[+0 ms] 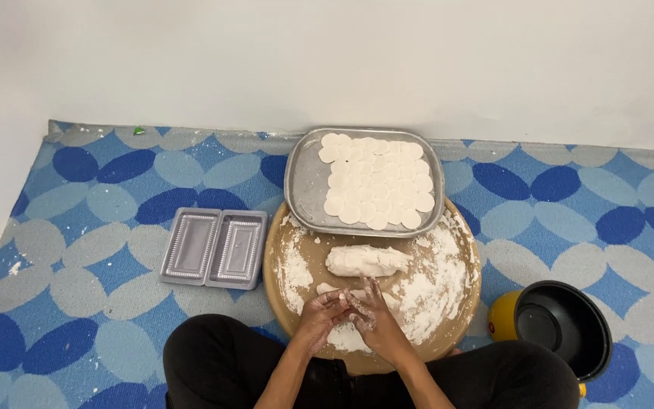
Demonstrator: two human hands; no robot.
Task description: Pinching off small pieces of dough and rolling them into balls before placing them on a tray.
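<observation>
A long white dough lump (366,260) lies in the middle of a round brown board (291,235). It's soft-looking, bumpy, a bit flat. White flour (433,284) is all over the board, mostly on the right side.

Both hands are low on the board, w/ flour on them. The left hand (321,314) and right hand (369,307) touch each other, fingers bent and pressed close together over a small bit of dough. I can't tell how big that bit is, it's mostly hidden.

Counts: 1 board, 1 big dough lump, 1 metal tray (304,189) resting on the board's far edge. The tray holds lots of thin white dough rounds (376,182), approx 30, overlapping, too packed to count right.

Left of the board is 1 grey plastic mould (214,248) w/ 2 box-shaped halves, lying open. Right is 1 yellow pot (562,326), black inside. All sit on a blue-and-grey mat (85,250).
</observation>
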